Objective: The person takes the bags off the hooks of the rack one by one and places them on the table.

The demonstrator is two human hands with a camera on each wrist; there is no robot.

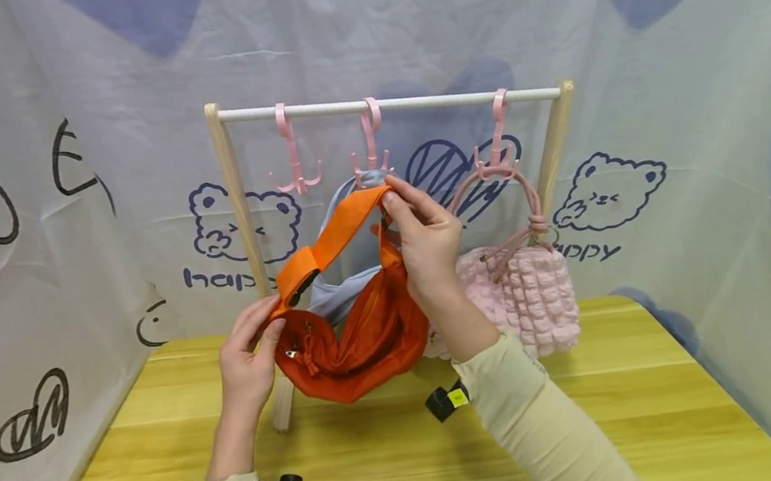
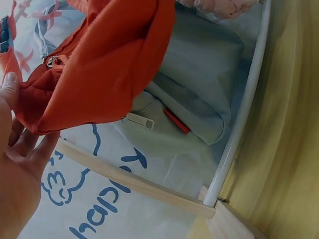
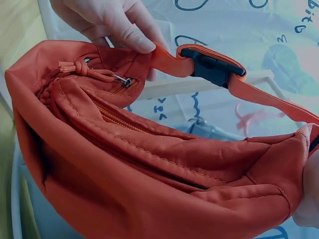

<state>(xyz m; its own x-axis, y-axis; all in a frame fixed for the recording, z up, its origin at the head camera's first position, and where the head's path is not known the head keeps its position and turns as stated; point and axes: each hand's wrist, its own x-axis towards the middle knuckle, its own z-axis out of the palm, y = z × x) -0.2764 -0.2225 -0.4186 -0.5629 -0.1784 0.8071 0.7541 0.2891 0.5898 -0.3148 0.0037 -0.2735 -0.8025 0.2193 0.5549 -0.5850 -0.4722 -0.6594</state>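
Note:
An orange-red waist bag (image 1: 362, 347) with zips hangs between my two hands, in front of a rack. My left hand (image 1: 247, 362) pinches its left end, thumb on the near side, as the left wrist view also shows. Up and to the right, my right hand (image 1: 430, 247) grips the bright orange strap (image 1: 347, 221) near the bag's other end. In the right wrist view a black buckle (image 3: 212, 67) sits on the strap. A pale blue-grey bag (image 2: 199, 64) hangs behind, partly hidden, below the middle pink hook (image 1: 370, 134).
The rack's white bar (image 1: 440, 100) carries a bare pink hook (image 1: 291, 152) on the left. On the right hook (image 1: 498, 130) hangs a pink puffy bag (image 1: 536, 294) by its handle. Under the rack is a yellow wooden table (image 1: 355, 461); printed cloth (image 1: 473, 13) surrounds it.

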